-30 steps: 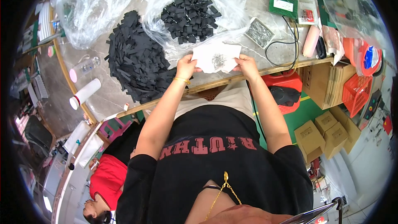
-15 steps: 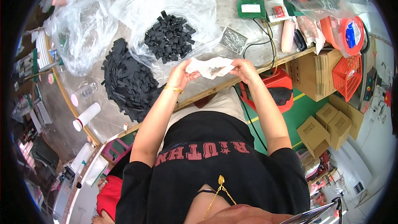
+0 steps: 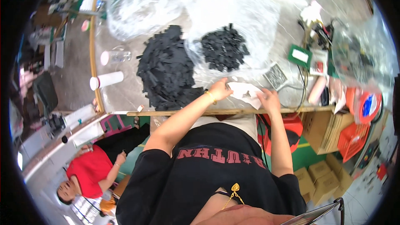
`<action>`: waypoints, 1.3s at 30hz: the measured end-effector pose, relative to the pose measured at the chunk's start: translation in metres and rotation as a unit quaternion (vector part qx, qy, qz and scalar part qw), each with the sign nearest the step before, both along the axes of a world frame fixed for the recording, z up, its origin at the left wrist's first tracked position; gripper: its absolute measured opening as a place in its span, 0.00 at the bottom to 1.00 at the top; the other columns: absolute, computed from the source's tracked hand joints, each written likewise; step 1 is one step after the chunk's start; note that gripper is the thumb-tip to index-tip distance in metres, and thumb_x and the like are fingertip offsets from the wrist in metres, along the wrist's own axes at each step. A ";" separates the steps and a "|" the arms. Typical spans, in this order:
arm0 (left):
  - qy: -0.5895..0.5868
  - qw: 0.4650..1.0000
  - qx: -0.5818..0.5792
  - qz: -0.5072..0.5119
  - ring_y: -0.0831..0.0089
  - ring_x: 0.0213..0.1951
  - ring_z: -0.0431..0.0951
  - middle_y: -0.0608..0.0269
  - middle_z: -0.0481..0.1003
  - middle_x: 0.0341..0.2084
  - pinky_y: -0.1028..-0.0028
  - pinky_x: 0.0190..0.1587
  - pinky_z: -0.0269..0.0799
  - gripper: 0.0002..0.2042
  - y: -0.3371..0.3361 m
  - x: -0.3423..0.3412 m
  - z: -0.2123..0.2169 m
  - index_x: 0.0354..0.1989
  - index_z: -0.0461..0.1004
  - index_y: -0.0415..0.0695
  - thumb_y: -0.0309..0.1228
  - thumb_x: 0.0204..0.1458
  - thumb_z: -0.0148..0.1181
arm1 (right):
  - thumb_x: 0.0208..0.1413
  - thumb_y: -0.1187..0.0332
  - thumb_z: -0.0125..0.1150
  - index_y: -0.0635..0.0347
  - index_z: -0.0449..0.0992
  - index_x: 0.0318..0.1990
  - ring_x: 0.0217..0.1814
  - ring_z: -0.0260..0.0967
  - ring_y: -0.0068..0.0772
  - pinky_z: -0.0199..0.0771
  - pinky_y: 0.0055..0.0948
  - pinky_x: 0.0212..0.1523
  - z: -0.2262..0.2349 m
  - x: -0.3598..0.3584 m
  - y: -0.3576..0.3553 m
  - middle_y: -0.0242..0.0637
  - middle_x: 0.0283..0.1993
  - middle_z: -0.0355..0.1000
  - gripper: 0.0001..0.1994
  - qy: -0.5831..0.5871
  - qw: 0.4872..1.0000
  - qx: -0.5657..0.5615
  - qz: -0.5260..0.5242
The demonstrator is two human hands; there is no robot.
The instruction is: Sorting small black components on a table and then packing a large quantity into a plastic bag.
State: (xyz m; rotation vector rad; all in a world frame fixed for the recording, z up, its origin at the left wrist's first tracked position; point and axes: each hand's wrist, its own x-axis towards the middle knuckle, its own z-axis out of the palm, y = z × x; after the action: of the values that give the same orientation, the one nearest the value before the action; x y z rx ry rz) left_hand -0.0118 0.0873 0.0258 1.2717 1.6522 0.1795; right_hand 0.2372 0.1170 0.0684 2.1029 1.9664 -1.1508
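Near the front edge of the table, a white sheet (image 3: 241,87), paper or thin cloth, is stretched between my hands, with a greyish patch of small bits on it. My left hand (image 3: 221,89) pinches its left end, and my right hand (image 3: 269,99) grips the right end. Just beyond lies a shallow tray of small metal pieces (image 3: 275,76). A pile of black strips (image 3: 166,66) spreads out left of my hands. Farther off, a smaller heap of folded black pieces (image 3: 224,49) rests on a clear plastic bag (image 3: 254,14).
Another clear bag (image 3: 141,8) lies at the back left, with a bottle (image 3: 118,56) and a white roll (image 3: 109,80) nearer. On the right are a green box (image 3: 300,56), cables, a pink roll (image 3: 317,90) and a red basket (image 3: 353,139). A person in red (image 3: 89,168) is behind left.
The view has turned, shifting the table's contents rightward. My hands have lowered with the white sheet toward the tabletop. The person in red now shows more fully.
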 end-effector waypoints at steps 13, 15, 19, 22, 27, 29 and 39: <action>0.162 0.904 0.142 0.370 0.64 0.34 0.74 0.52 0.73 0.33 0.69 0.38 0.69 0.24 -0.081 -0.413 0.042 0.43 0.68 0.36 0.36 0.37 0.64 | 0.45 0.63 0.61 0.67 0.69 0.44 0.37 0.70 0.35 0.69 0.29 0.39 -0.002 -0.233 -0.070 0.46 0.39 0.70 0.20 0.202 0.978 -0.045 0.032; 0.168 0.904 0.123 0.373 0.64 0.34 0.74 0.52 0.73 0.33 0.69 0.39 0.69 0.25 -0.104 -0.434 0.032 0.43 0.68 0.36 0.37 0.36 0.64 | 0.45 0.63 0.61 0.67 0.69 0.44 0.38 0.69 0.36 0.69 0.29 0.39 0.020 -0.281 -0.064 0.46 0.40 0.69 0.21 0.198 0.979 -0.023 0.034; 0.088 0.919 0.081 0.375 0.61 0.38 0.73 0.50 0.73 0.35 0.68 0.40 0.68 0.27 -0.142 -0.434 -0.009 0.43 0.68 0.36 0.40 0.34 0.64 | 0.46 0.62 0.61 0.66 0.68 0.45 0.39 0.67 0.38 0.69 0.30 0.38 0.036 -0.333 -0.042 0.48 0.42 0.67 0.21 0.221 0.970 0.083 0.062; 0.024 0.918 0.051 0.391 0.66 0.36 0.72 0.55 0.73 0.33 0.70 0.38 0.68 0.25 -0.167 -0.410 -0.024 0.41 0.69 0.38 0.38 0.34 0.65 | 0.45 0.63 0.61 0.65 0.68 0.45 0.40 0.67 0.38 0.69 0.31 0.40 0.038 -0.366 -0.009 0.47 0.42 0.67 0.21 0.224 0.963 0.120 0.093; -0.010 0.888 0.093 0.451 0.70 0.32 0.72 0.57 0.72 0.32 0.72 0.36 0.69 0.24 -0.158 -0.377 -0.022 0.43 0.68 0.37 0.34 0.36 0.66 | 0.46 0.62 0.59 0.65 0.69 0.44 0.40 0.69 0.37 0.68 0.29 0.41 0.048 -0.373 0.069 0.46 0.41 0.69 0.20 0.237 0.961 0.104 0.102; -0.059 0.872 0.133 0.467 0.74 0.29 0.72 0.56 0.72 0.33 0.75 0.35 0.69 0.22 -0.125 -0.367 -0.003 0.44 0.66 0.37 0.30 0.39 0.63 | 0.46 0.62 0.59 0.68 0.69 0.43 0.38 0.69 0.37 0.68 0.30 0.40 0.053 -0.362 0.122 0.48 0.40 0.70 0.20 0.202 0.966 0.127 0.097; -0.098 0.901 0.234 0.351 0.76 0.30 0.72 0.59 0.71 0.35 0.78 0.34 0.70 0.20 0.100 -0.335 0.044 0.45 0.66 0.38 0.28 0.40 0.62 | 0.42 0.59 0.60 0.68 0.61 0.51 0.51 0.62 0.49 0.61 0.38 0.51 0.076 -0.373 0.420 0.53 0.47 0.65 0.30 0.133 0.903 0.405 0.047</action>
State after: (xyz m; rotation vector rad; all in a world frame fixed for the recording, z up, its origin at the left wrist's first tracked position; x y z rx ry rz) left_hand -0.3470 0.1868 0.0693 0.8836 1.8835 1.1653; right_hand -0.1357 0.5369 0.1443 2.1761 3.0424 -0.6733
